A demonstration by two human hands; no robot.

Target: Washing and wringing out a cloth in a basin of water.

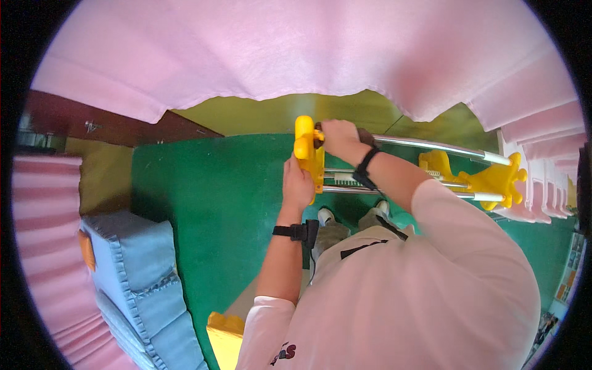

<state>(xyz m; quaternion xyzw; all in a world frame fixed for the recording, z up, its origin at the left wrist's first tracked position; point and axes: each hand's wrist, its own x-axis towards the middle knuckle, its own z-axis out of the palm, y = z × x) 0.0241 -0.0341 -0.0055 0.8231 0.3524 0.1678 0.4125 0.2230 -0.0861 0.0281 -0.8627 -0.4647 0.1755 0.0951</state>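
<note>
A rack with yellow plastic end frames and silver metal rails stretches from the middle to the right. My left hand (298, 187) grips the near-left yellow end frame (304, 148) from its outer side, its fingers partly hidden behind the plastic. At the same end, my right hand (343, 138) is closed around the top metal rail (425, 143). A dark brown, cloth-like piece (366, 137) shows on both sides of that hand, between palm and rail. The other yellow end frame (502, 180) stands at the right.
Pink curtains (296, 49) hang along the far side. A blue fabric-covered seat (145, 265) stands at the left, with a yellow piece of furniture (225, 339) at the lower left. Pink chairs (542, 191) line the right. Green floor (216, 197) lies underfoot.
</note>
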